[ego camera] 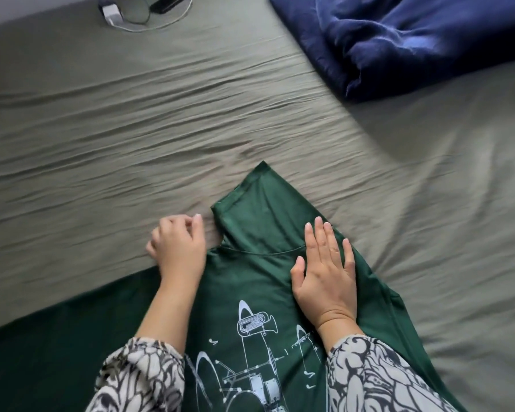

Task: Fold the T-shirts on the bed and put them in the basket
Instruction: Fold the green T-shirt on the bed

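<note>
The bed (161,120) filled the frame; your green T-shirt (250,292) lay at lower centre. Your right hand (324,278) pressed flat on it, fingers straight. Your left hand (177,245), loosely curled, held nothing beside its sleeve.

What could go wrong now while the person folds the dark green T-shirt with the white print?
1. The left hand sits off the dark green printed T-shirt; the folded sleeve may spring open.
2. The wrinkled grey-green bed sheet may bunch underneath, creasing the fold.
3. Only the flat right hand presses the shirt, so it may slide.
</note>
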